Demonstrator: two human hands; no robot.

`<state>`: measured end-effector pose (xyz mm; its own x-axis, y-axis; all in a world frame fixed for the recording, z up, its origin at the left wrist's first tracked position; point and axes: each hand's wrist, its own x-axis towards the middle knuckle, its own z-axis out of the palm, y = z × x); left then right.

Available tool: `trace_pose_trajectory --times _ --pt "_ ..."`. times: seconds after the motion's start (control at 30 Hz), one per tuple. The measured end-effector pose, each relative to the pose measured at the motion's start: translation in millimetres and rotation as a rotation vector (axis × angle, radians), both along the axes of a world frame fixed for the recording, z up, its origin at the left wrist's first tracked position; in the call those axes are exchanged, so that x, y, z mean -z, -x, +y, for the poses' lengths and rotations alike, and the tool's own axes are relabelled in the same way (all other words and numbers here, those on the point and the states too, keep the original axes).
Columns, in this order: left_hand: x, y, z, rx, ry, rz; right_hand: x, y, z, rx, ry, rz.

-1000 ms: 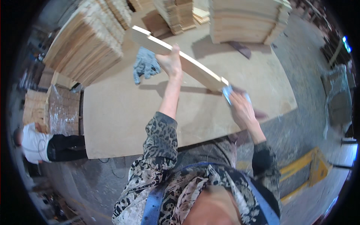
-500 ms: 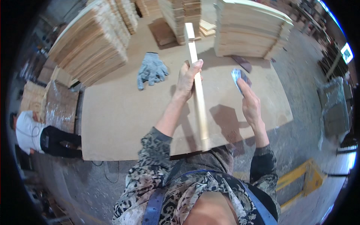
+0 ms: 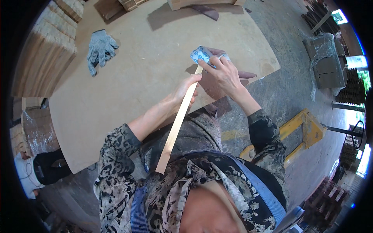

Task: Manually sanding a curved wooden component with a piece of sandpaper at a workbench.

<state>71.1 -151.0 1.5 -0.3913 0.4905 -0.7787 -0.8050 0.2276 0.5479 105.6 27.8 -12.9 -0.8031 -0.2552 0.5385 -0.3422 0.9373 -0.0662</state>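
A long, pale wooden strip [image 3: 175, 130] slants from my chest out over the table. My left hand [image 3: 185, 91] is closed around it near its far end, thumb on top. In my right hand [image 3: 224, 74] is a piece of sandpaper [image 3: 199, 55] with a printed white-and-blue backing, pinched between thumb and fingers. The sandpaper lies over the strip's far tip and hides it. Brown, rounded abrasive pieces show by my right hand and near the table's far side [image 3: 206, 12].
A grey knitted glove [image 3: 101, 48] lies on the table board [image 3: 128, 77]. Stacked wooden panels [image 3: 48, 54] stand at the left, and another stack [image 3: 186, 3] at the far edge. A yellow metal frame [image 3: 307, 128] is on the floor at right. A person [image 3: 29, 174] bends at lower left.
The view has shifted, so the table sits farther up and left. The strip's near end has swung toward my chest. My right hand has brought the sandpaper onto the strip's far end.
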Motion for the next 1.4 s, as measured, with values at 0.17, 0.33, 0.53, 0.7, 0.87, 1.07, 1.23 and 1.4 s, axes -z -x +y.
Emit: trace_pose_trajectory --times 0.17,0.33,0.53,0.7,0.87,1.07,1.23,1.4 --pt "1 -13 -10 0.038 -0.002 0.003 -10 -23 36 -0.12 -0.389 -0.074" --pt "3 -14 -4 0.029 -0.01 0.022 -33 -37 68 0.059 -0.238 -0.119" --pt "-5 -14 -2 0.068 0.029 0.064 -17 -12 1 -0.055 -0.09 -0.112" --pt "-13 -19 -7 0.043 0.06 0.124 28 -49 64 0.008 -0.148 -0.308" --pt "-5 -12 -9 0.002 0.025 -0.044 -5 -37 21 -0.023 0.149 -0.109" --pt "35 1 -15 -0.08 -0.342 -0.294 32 19 71 -0.198 -0.127 -0.096" --pt "47 -9 -31 -0.222 -0.724 -0.663 25 8 55 -0.098 -0.002 -0.049" --pt "55 -9 -37 -0.221 -0.823 -0.674 21 40 15 -0.42 -0.008 -0.07"
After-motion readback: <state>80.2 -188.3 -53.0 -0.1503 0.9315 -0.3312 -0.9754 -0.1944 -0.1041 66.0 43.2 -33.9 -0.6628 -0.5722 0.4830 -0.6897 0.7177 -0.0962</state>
